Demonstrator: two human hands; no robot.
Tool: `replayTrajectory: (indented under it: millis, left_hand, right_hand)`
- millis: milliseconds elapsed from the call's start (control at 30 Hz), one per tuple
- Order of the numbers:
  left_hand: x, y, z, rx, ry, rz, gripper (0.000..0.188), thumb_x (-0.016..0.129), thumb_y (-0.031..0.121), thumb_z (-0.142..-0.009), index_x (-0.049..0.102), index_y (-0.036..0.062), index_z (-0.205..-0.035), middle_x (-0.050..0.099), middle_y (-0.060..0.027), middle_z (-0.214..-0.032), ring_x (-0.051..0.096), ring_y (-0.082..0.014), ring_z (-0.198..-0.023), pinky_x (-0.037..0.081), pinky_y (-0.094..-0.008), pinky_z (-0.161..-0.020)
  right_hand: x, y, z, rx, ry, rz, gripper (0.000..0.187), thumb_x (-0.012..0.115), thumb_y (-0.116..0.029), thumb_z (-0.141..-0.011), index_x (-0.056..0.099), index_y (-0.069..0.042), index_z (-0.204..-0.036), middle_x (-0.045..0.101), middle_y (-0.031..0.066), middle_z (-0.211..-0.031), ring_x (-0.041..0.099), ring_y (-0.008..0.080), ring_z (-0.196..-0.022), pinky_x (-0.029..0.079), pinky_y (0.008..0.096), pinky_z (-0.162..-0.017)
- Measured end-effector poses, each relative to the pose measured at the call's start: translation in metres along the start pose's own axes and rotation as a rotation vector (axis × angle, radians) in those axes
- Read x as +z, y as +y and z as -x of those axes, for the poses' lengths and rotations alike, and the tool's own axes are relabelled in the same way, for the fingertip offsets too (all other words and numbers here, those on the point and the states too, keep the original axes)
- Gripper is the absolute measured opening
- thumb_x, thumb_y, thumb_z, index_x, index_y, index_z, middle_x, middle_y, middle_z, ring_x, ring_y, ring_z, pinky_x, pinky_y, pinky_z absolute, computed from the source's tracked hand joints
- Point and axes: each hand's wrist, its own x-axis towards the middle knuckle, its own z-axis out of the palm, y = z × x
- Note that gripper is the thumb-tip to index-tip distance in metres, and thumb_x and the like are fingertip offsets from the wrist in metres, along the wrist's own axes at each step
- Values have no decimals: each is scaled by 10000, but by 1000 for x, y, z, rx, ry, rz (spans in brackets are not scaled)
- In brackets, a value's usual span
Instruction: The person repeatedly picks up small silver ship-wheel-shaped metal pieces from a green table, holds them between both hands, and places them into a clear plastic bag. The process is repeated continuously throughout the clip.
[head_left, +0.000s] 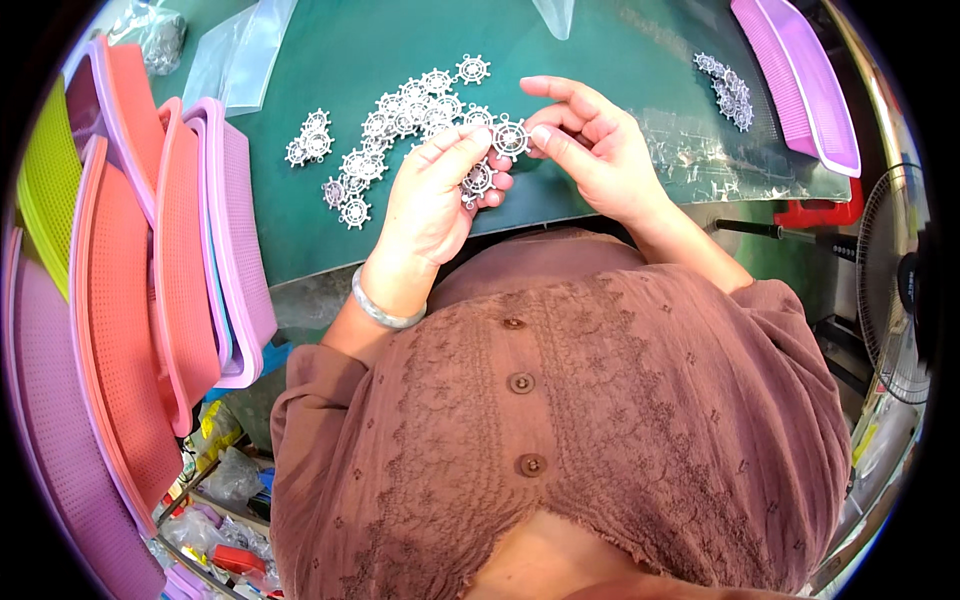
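My left hand [432, 190] is closed around a few small silver ship's-wheel charms. One wheel charm [510, 139] stands up at its thumb tip, and another charm [478, 178] shows against the curled fingers. From the right, my right hand [598, 145] meets the upper charm, its thumb at the rim and its index finger raised and bent. How firmly the right fingers grip is partly hidden. Beyond the left hand, a loose heap of matching charms [410, 108] spreads over the green table mat [330, 235]. A smaller cluster of charms [310, 140] lies left of the heap.
Nested plastic baskets [130, 330] in orange, purple and green crowd the left side. At the far right are another charm group [727, 92] and a purple basket [795, 85]. Clear plastic bags [235, 55] lie far left. A black fan [895, 285] stands right.
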Motion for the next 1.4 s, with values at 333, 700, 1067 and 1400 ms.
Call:
replayTrajectory:
  millis: [333, 700, 1067, 1400]
  left_hand:
    - [35, 2, -34, 40, 9, -73, 158, 540, 137, -881, 577, 5, -960, 577, -46, -755, 556, -126, -619, 444, -225, -518]
    - [52, 2, -55, 56, 47, -108, 142, 538, 162, -885, 581, 46, -957, 555, -26, -694, 514, -115, -574, 397, -224, -494]
    - [63, 6, -78, 76, 33, -147, 164, 511, 140, -892, 566, 17, -985, 563, -45, -700, 532, -121, -580, 419, -227, -504]
    - [56, -1, -90, 66, -9, -94, 157, 528, 130, -881, 585, 15, -972, 581, -46, -710, 555, -123, -581, 430, -219, -494]
  right_hand:
    - [-44, -9, -16, -236, -4, 346, 405, 524, -5, -852, 433, -11, -1247, 595, 16, -826, 523, 61, -778, 427, 209, -726]
    - [-81, -22, -48, -15, -206, 52, 393, 548, -18, -820, 455, 8, -1201, 583, 19, -782, 535, 83, -752, 437, 234, -724]
    - [-101, -8, -59, -12, -166, -37, 411, 531, -28, -839, 427, 4, -1234, 569, 22, -791, 526, 86, -747, 441, 235, -717]
    - [-103, -3, -58, -15, -123, -14, 400, 540, -13, -829, 442, 2, -1217, 582, 23, -787, 541, 82, -758, 446, 232, -726]
